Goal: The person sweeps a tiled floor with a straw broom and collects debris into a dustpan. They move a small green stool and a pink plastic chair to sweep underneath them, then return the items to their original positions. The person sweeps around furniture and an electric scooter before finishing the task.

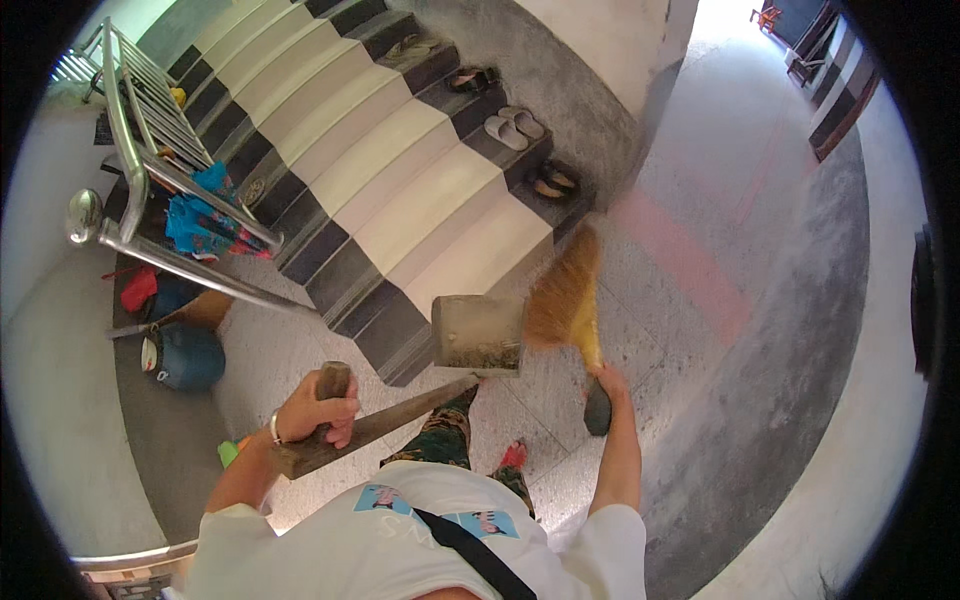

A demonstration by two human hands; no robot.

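My left hand [318, 408], with a bracelet at the wrist, is closed round the upright wooden grip of a long-handled dustpan [476, 325]. Its wooden handle slants up and right to a flat metal pan, which holds some dark debris along its near edge. In my right hand [608, 382] is a broom [568, 298] with a yellow neck and brown straw bristles. The bristles fan out just right of the pan, close beside its edge. The dark end of the broom's handle sticks out below my fist.
Stairs [410, 190] with pale centres and black sides rise ahead, with grey slippers [514, 127] and dark shoes [553, 182] on their right. A metal railing [205, 270] runs at left, hung with blue umbrellas [200, 222]. A blue barrel [188, 356] stands below it. Curved walls border the speckled floor.
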